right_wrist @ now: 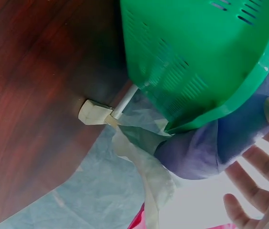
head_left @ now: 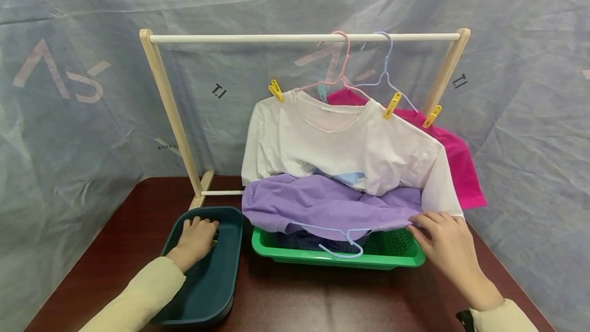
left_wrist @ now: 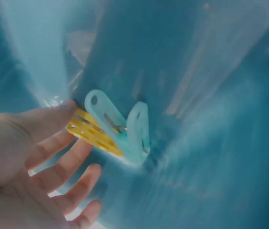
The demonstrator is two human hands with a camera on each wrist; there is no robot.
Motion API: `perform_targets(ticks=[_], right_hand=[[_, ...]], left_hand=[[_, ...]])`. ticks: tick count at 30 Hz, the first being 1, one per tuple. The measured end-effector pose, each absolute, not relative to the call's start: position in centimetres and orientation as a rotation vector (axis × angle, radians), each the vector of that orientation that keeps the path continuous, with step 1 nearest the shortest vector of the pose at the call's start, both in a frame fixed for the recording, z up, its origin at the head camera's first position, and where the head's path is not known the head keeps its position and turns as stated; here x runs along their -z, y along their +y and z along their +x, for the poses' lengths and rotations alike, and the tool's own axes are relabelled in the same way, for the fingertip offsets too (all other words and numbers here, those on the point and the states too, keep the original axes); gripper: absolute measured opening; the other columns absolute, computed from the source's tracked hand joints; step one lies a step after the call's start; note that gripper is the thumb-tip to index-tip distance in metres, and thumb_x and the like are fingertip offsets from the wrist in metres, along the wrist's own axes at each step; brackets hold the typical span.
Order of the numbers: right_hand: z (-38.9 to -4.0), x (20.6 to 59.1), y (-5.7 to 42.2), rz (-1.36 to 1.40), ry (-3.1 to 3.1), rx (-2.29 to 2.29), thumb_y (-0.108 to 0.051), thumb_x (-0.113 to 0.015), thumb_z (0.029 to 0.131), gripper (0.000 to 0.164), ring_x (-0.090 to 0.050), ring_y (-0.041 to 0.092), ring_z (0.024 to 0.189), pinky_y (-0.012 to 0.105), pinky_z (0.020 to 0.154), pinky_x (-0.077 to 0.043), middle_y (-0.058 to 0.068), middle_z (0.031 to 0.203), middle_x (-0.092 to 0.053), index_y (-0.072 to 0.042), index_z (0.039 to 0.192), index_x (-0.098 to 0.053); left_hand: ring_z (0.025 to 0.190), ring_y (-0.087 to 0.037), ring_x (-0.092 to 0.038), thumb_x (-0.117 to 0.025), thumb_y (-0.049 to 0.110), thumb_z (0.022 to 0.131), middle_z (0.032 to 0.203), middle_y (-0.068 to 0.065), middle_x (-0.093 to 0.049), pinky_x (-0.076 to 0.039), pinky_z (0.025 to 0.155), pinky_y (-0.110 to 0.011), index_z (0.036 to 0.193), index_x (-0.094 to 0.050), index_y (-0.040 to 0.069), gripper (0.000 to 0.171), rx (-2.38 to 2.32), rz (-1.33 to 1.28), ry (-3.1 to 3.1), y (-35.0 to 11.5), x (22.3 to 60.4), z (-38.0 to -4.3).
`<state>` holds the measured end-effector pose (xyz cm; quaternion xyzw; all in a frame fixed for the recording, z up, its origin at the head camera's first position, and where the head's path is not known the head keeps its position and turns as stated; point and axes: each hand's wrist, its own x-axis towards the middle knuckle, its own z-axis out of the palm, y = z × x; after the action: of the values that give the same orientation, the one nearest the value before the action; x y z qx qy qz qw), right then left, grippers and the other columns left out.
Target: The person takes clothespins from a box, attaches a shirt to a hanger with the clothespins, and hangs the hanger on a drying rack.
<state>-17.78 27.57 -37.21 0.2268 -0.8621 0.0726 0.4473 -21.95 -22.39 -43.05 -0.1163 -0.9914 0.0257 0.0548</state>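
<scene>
My left hand (head_left: 195, 240) reaches into a dark teal tray (head_left: 221, 281). In the left wrist view, its thumb and forefinger pinch a yellow clothespin (left_wrist: 94, 132), and a pale turquoise clothespin (left_wrist: 107, 114) lies against it. Purple clothing (head_left: 313, 204) spreads over the back of a green basket (head_left: 396, 261). My right hand (head_left: 444, 240) pinches the right end of this garment between thumb and fingers. A light blue hanger (head_left: 346, 237) lies at the garment's front edge, its hook pointing toward me and its arms partly covered by the cloth.
Behind the basket stands a wooden rack with a white rail (head_left: 239, 38). A white shirt (head_left: 322, 142) hangs there on a pink hanger (head_left: 344, 60), with a magenta garment (head_left: 461, 168) behind it. Yellow clothespins (head_left: 392, 105) clip them. Dark cloth (head_left: 299, 241) lies in the basket.
</scene>
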Motion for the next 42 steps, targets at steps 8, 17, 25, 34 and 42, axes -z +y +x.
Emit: perform_targets(ticks=[8, 17, 25, 34, 42], right_hand=[[-18.1, 36.7, 27.7, 0.528, -2.19, -0.217, -0.037, -0.059, 0.083, 0.032, -0.058, 0.028, 0.067, 0.041, 0.058, -0.036, 0.008, 0.074, -0.067, -0.007, 0.08, -0.069], [-18.4, 36.2, 27.4, 0.479, -2.209, -0.233, -0.017, -0.074, 0.064, 0.018, -0.057, 0.026, 0.063, 0.042, 0.057, -0.037, 0.006, 0.071, -0.067, -0.007, 0.079, -0.07], [-18.7, 35.8, 27.2, 0.453, -2.223, -0.249, -0.017, -0.076, 0.065, 0.016, -0.057, 0.025, 0.063, 0.041, 0.057, -0.037, 0.005, 0.07, -0.066, -0.009, 0.077, -0.07], [-19.0, 35.7, 27.1, 0.419, -2.243, -0.263, -0.016, -0.076, 0.065, 0.017, -0.058, 0.026, 0.063, 0.041, 0.057, -0.037, 0.005, 0.069, -0.066, -0.008, 0.078, -0.069], [-19.4, 35.5, 27.0, 0.393, -2.254, -0.272, -0.016, -0.075, 0.068, 0.014, -0.059, 0.029, 0.061, 0.041, 0.053, -0.037, 0.007, 0.069, -0.067, -0.007, 0.078, -0.069]], left_hand=[[0.074, -0.029, -0.05, -0.07, 0.011, 0.078, 0.079, -0.01, -0.061, -0.037, 0.069, -0.048, 0.091, -0.066, 0.008, 0.014, -0.076, -0.36, -2.987, -22.5, 43.3, -21.9], [0.069, -0.027, -0.049, -0.07, 0.014, 0.078, 0.072, -0.007, -0.058, -0.037, 0.065, -0.046, 0.081, -0.061, 0.01, 0.011, -0.053, -0.392, -2.918, -22.4, 42.6, -21.9], [0.073, -0.028, -0.051, -0.073, 0.016, 0.075, 0.072, -0.005, -0.056, -0.038, 0.072, -0.051, 0.081, -0.06, 0.011, 0.015, -0.022, -0.395, -2.886, -21.8, 40.9, -21.7], [0.081, -0.03, -0.054, -0.075, 0.015, 0.072, 0.078, -0.006, -0.059, -0.038, 0.076, -0.052, 0.088, -0.062, 0.009, 0.022, 0.012, -0.425, -2.749, -21.0, 38.7, -21.0], [0.089, -0.034, -0.055, -0.074, 0.016, 0.074, 0.092, -0.013, -0.064, -0.037, 0.078, -0.053, 0.097, -0.062, 0.005, 0.029, 0.09, -0.414, -2.628, -20.1, 35.6, -20.5]])
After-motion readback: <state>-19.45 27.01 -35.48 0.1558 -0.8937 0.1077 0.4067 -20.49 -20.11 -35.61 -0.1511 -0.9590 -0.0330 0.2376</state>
